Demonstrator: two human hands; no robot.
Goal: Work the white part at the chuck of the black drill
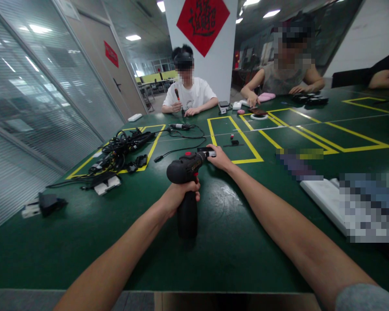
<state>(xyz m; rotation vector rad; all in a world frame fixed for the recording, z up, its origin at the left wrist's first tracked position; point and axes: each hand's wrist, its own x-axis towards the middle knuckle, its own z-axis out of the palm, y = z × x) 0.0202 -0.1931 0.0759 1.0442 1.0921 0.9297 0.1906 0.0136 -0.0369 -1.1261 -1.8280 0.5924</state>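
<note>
From the head camera, we see our left hand [181,196] closed in a full, firm grip around the handle of a black cordless power drill [184,170] with a red button on top. Our right hand [219,157] sits at the front of the tool in a narrow grip, its fingers [210,147] pinched over the slim black-and-silver nose [205,152]; we cannot tell whether a bit lies beneath them. For a steady hold, we judge it best to keep the left palm high under the barrel and the right fingers square on the nose, so the tool cannot twist between our hands. The barrel's long axis runs nearly level, from the rounded rear by our left hand forward and to the right, with the nose aimed away from us toward a yellow-taped rectangle [246,140]. The handle drops from the barrel toward us, its thick base low over the dark green counter [233,246]; we cannot tell whether it touches. The drill is near the counter's closer edge, well apart from a tangle of black cables and adapters [123,149] on our left. Across the counter, a person in a white T-shirt [189,93] holds a red-handled screwdriver [176,95].
</note>
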